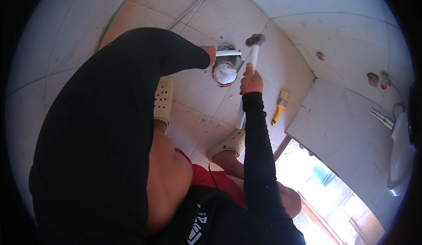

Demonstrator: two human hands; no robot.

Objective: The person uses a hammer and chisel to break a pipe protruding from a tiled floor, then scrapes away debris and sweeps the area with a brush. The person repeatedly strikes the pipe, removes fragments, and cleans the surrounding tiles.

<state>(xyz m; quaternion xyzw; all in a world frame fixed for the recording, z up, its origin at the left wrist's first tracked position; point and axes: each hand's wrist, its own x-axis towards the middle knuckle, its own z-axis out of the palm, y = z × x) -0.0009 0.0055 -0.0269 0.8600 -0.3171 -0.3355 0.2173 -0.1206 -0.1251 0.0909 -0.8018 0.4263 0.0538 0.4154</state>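
Note:
My right hand [252, 82] is wrapped round the white handle of a hammer [254, 55]. Its dark, slightly blurred head is raised above the floor, and the handle's lower end sticks out beneath my fist. My left hand [211, 55], partly hidden by the black sleeve, is closed on a white rod [228, 53]. The rod points right across a rough grey broken patch [227, 46] in the floor tiles. Just below that patch is a round pipe opening [215, 79] with a reddish-brown rim, stuffed with crumpled white material [226, 73].
A yellow-handled paintbrush [280, 108] lies on the tiles to the right. Two cream clogs [162, 99] are on my feet. A metal pole [193, 9] with a red band lies at the back. A white basin [400, 153] and a valve [385, 80] are on the right wall.

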